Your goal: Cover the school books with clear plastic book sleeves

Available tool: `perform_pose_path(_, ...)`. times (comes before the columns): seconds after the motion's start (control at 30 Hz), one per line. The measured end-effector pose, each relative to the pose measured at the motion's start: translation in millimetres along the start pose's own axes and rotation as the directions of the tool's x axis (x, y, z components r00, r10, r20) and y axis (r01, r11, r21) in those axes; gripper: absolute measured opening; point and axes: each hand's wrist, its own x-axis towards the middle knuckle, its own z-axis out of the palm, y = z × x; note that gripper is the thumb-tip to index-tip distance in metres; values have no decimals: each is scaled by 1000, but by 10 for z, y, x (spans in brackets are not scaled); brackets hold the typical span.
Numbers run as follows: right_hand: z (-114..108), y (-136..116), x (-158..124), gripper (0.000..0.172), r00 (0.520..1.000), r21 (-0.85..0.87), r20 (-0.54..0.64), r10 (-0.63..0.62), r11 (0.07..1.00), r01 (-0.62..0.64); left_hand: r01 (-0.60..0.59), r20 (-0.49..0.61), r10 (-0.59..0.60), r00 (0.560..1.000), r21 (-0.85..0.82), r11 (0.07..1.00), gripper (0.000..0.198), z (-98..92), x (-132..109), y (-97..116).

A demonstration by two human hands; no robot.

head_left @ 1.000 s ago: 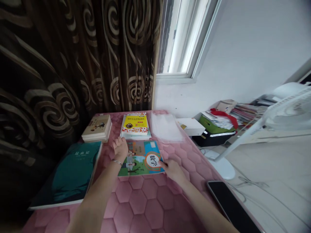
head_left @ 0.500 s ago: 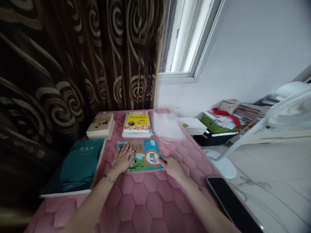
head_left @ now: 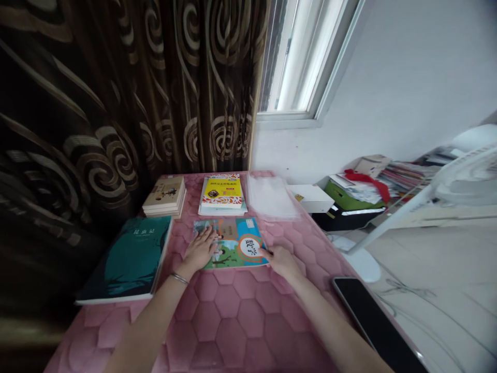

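Maths book: we see it lying on the pink bench, between our 2 hands and just in front of the yellow-topped stack, where its 2 ends seem within easy reach.
Left hand: our grip is open, palm down, fingers spread over the left part of the cover; we judge that this steadies the book.
Right hand: our grip is closed on the right edge of the book, thumb on top of the cover; we cannot tell how far the other fingers go underneath. Pinching the edge likely leaves most of the cover in sight.
Teal book: it lies flat on our left, apart from the maths book, perhaps to leave working room.
Beige books: they sit piled behind the teal book, squared up, so they take little space.
Clear sheets: they lie flat, right of the yellow-topped stack, probably handy there.
Phone: it rests screen up along the right side, beside our forearm and well apart from the books.
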Motion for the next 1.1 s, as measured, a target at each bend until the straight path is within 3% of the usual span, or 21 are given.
perform_pose_path(0.1,21,25,-20,40,1000,-27,-30,4,1000,-5,-18,-97,21,995,30,999,43,-26,-161,-100)
perform_pose_path(0.2,54,66,-78,40,986,-103,-164,32,993,-50,5,-186,9,983,76,997,35,-12,-435,-120)
perform_pose_path(0.27,101,55,-145,34,953,-178,-300,-41,984,-13,-63,-222,79,972,77,995,31,18,-621,-71)
perform_pose_path(0.33,186,-27,-230,24,903,-232,-369,-222,962,142,-171,-241,184,953,72,983,29,44,-747,20)
perform_pose_path(0.47,463,-398,-378,13,751,-225,-283,-596,803,553,-290,-234,301,924,82,954,24,44,-746,231)
perform_pose_path(0.57,656,-660,-392,12,696,-297,-213,-686,724,622,-317,-229,327,917,83,945,20,30,-644,309)
perform_pose_path(0.67,747,-745,-331,11,668,-380,-164,-726,671,636,-322,-225,336,914,97,942,18,26,-597,303)
perform_pose_path(0.87,688,-488,-239,11,611,-415,-206,-764,634,653,-361,-129,391,911,207,909,16,-50,-685,148)
perform_pose_path(1.1,369,141,-206,16,594,-383,-307,-743,668,638,-302,-205,353,913,243,922,23,-65,-948,-304)
